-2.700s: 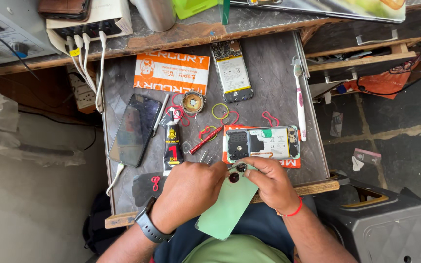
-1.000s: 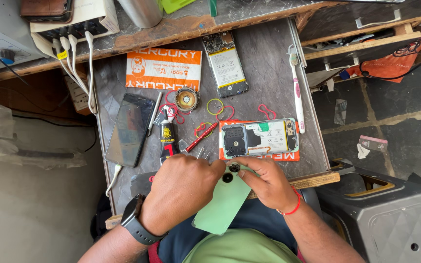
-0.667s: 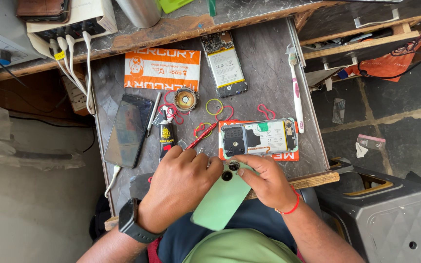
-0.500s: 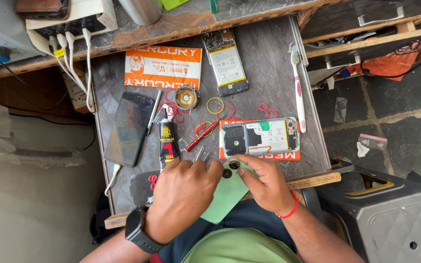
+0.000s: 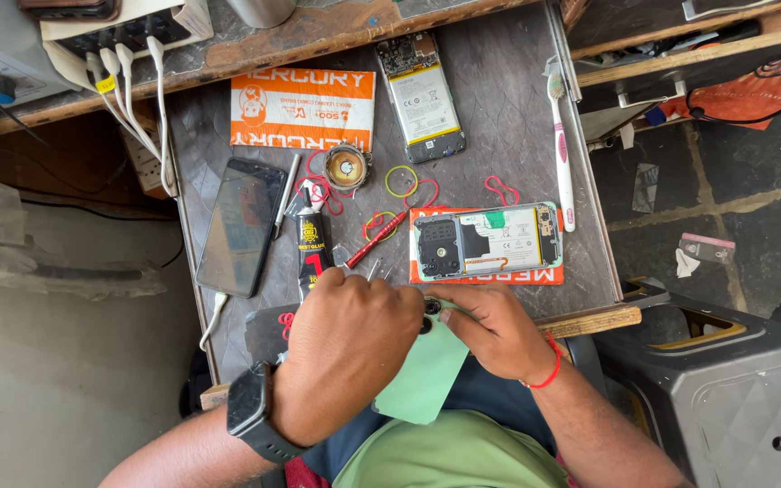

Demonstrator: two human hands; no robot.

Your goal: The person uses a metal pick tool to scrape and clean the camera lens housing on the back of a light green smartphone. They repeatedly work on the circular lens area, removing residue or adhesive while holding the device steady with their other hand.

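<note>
Both hands [image 5: 427, 334] gripping green phone cover [image 5: 419, 380]

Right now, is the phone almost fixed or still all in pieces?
Still in pieces. Done: the opened phone lies on the table with its insides showing. In hand: the left hand and right hand hold the green back cover near its camera rings. Left: the cover is not yet on; the glue tube lies beside them.

Pale green plastic phone back cover [image 5: 422, 375], flat rectangle with dark camera rings at its top end, tilted diagonally, lower centre of frame, overhanging the near table edge, upper end partly covered.
</note>
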